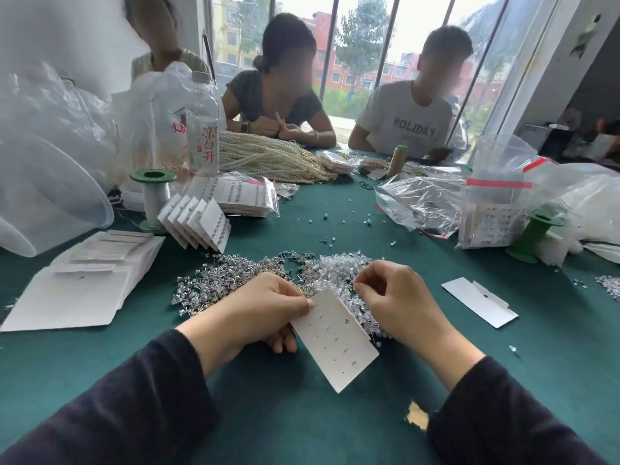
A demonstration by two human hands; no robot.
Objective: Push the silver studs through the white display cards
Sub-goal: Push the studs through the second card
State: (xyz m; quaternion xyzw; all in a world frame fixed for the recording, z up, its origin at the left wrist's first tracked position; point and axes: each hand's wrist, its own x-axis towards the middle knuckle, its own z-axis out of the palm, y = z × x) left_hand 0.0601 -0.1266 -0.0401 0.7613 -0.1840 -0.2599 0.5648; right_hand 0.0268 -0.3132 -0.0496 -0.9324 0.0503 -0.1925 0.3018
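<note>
So my left hand (265,307) fingers grip the card (335,340) over the desk (436,380), right hand (392,297) fingers pinch a stud (356,286).

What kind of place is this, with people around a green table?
Probably a small workroom for packing jewellery by hand. A heap of silver studs lies on the green table, stacks of white cards sit beside it, and bundles of pearl strings lie farther back.

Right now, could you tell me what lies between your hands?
In the head view, the card, its top end over the studs, lies between left hand and right hand.
</note>
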